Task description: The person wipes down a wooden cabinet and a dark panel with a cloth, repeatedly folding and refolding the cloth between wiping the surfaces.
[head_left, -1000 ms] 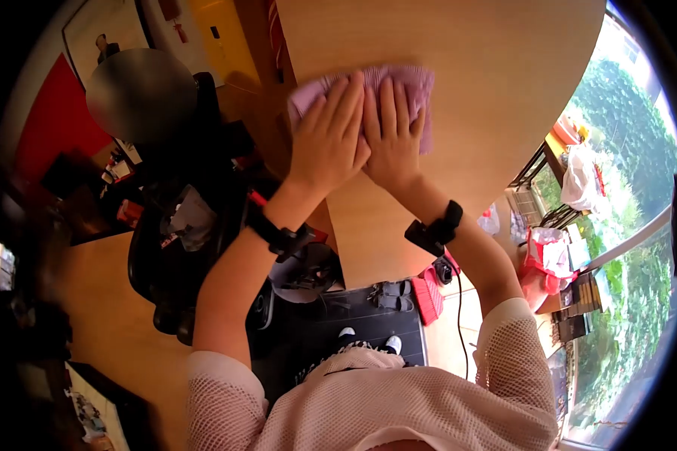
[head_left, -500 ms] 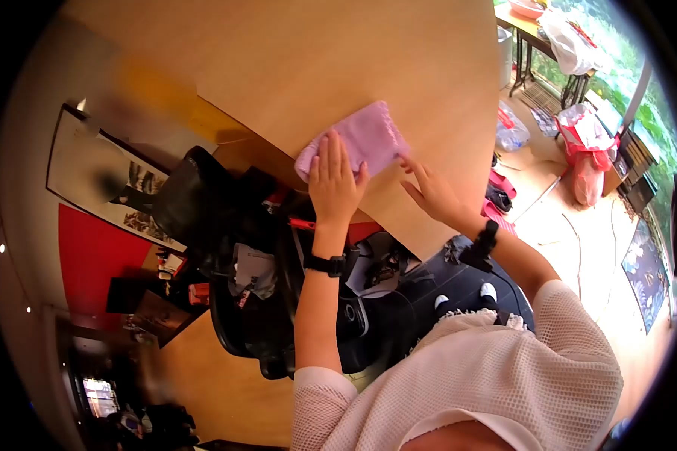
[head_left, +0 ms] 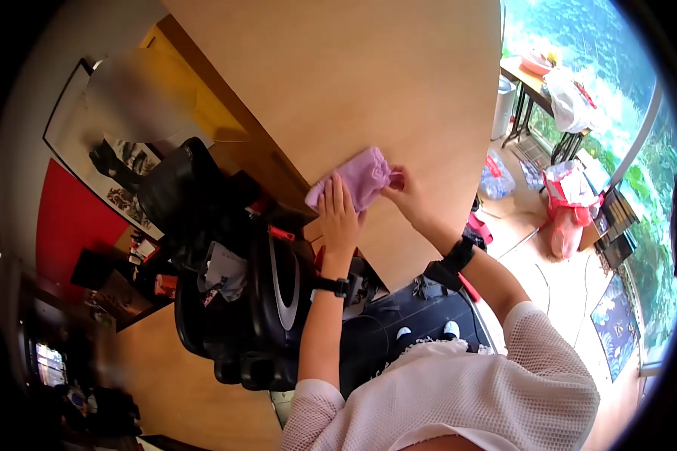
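Note:
A lilac cloth pouch (head_left: 362,174) lies on the wooden tabletop near its edge. Its right end is bunched into gathers, with what looks like a drawstring there. My left hand (head_left: 338,218) rests on the near part of the pouch, fingers stretched out flat and close together. At the gathered end, my right hand (head_left: 408,197) has its thumb and fingers pinched together on the drawstring end. The exact grip is partly hidden by the fingers. Both wrists wear black straps.
The light wooden table (head_left: 399,83) stretches away from me. A black chair (head_left: 263,293) stands at left below its edge. On the right are red and white plastic bags (head_left: 568,218) on the floor and a side table (head_left: 530,83) by the window. A person in yellow is at upper left.
My right hand has gone from loosely touching the pouch's corner to pinching its end. That end, spread flat before, is now drawn into gathers. My left hand stays on the pouch.

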Available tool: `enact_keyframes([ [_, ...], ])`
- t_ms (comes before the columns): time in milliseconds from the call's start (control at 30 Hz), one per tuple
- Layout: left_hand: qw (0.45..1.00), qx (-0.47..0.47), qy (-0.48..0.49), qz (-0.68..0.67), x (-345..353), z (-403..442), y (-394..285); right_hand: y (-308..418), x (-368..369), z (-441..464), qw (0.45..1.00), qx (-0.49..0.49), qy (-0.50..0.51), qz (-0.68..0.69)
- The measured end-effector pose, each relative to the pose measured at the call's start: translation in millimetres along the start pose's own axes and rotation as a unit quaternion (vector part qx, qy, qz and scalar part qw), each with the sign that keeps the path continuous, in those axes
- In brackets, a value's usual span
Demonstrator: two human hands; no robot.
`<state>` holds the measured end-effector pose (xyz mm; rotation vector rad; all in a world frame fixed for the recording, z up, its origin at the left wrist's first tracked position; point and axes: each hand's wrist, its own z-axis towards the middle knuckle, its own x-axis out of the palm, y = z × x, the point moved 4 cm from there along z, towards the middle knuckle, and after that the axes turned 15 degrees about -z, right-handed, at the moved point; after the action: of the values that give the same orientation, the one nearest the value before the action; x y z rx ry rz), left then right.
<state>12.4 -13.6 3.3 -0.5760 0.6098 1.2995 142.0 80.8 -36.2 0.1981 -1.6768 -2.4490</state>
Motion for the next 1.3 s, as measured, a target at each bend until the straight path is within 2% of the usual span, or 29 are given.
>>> enact_keyframes([
  [100,0.998,-0.021,0.000,-0.051,-9,-12,-12,13,-2,-11,0.994,0.011,0.104,-0.020],
  [200,0.987,-0.025,-0.003,-0.156,-21,-26,-19,21,-10,-36,0.994,0.028,0.103,0.001],
  [300,0.985,-0.031,0.014,-0.169,-26,-52,-24,7,-13,-58,0.985,0.096,0.133,0.053],
  [400,0.949,-0.095,0.092,-0.287,-6,-86,-27,4,-17,-82,0.989,0.087,0.108,0.047],
  [433,0.957,-0.107,0.056,-0.264,-6,-94,-31,-4,-13,-86,0.996,0.045,0.072,0.030],
  [533,0.854,-0.305,0.252,-0.339,-11,-111,-41,17,-14,-87,0.987,0.051,0.133,-0.076],
  [567,0.852,-0.291,0.277,-0.335,-9,-116,-41,27,-17,-90,0.976,-0.036,0.112,-0.186],
  [600,0.827,-0.311,0.307,-0.355,-9,-122,-42,37,-20,-93,0.944,-0.126,0.089,-0.291],
  [633,0.801,-0.327,0.334,-0.374,-9,-124,-43,44,-22,-96,0.892,-0.219,0.062,-0.390],
  [667,0.776,-0.340,0.359,-0.391,-8,-123,-45,43,-26,-97,0.894,-0.223,0.054,-0.384],
  [733,0.791,-0.325,0.279,-0.437,-5,-123,-45,39,-33,-103,0.899,-0.232,0.034,-0.369],
  [833,0.833,-0.293,0.189,-0.430,-3,-114,-41,30,-44,-107,0.916,-0.118,0.073,-0.377],
  [933,0.864,-0.268,0.165,-0.394,-2,-93,-36,45,-41,-94,0.904,-0.164,0.061,-0.391],
  [967,0.866,-0.264,0.163,-0.392,-2,-86,-34,41,-38,-89,0.915,-0.166,0.081,-0.357],
  [1000,0.867,-0.264,0.159,-0.391,-2,-81,-34,42,-37,-84,0.899,-0.215,0.105,-0.366],
  [1033,0.893,-0.218,0.136,-0.370,-5,-76,-33,41,-34,-79,0.880,-0.264,0.128,-0.373],
  [1100,0.891,-0.222,0.201,-0.342,-13,-65,-34,45,-31,-70,0.842,-0.356,0.154,-0.374],
  [1133,0.889,-0.222,0.234,-0.326,-17,-61,-34,43,-31,-67,0.865,-0.298,0.179,-0.363],
  [1200,0.894,-0.224,0.233,-0.311,-25,-56,-31,43,-32,-63,0.897,-0.178,0.222,-0.337],
  [1233,0.894,-0.225,0.225,-0.315,-30,-51,-31,51,-35,-57,0.895,-0.210,0.202,-0.338],
  [1300,0.894,-0.214,0.195,-0.343,-34,-44,-28,65,-43,-41,0.886,-0.213,0.221,-0.346],
])
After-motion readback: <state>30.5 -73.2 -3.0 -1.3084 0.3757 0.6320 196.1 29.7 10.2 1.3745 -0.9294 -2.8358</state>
